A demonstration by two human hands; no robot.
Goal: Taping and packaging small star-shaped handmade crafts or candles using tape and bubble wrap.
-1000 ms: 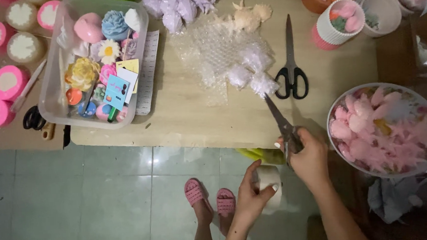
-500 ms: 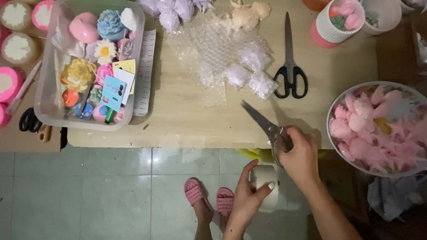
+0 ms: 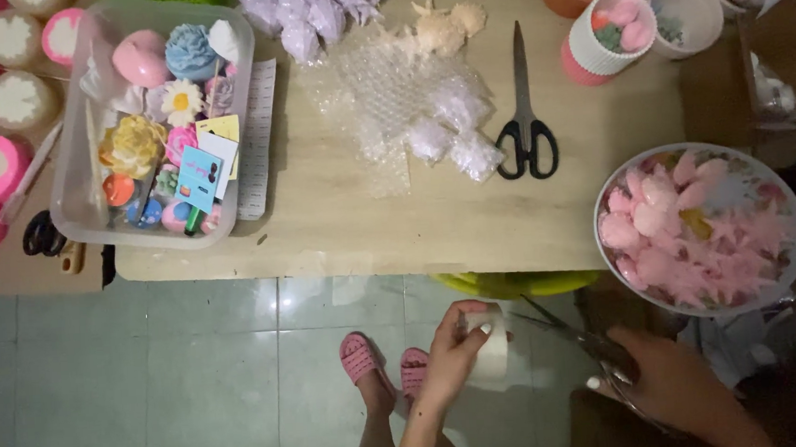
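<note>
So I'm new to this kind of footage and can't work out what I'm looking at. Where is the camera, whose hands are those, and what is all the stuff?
The camera sits on a person's head and looks straight down, so you see their own hands and their feet in pink slippers on the tiled floor. No machine is involved. The left hand holds a roll of white tape below the table edge. The right hand holds scissors pointed at the roll. On the wooden table lie a second pair of black-handled scissors, crumpled bubble wrap and a clear tub of small colourful flower-shaped pieces. A bowl of pink pieces stands at the right.
</note>
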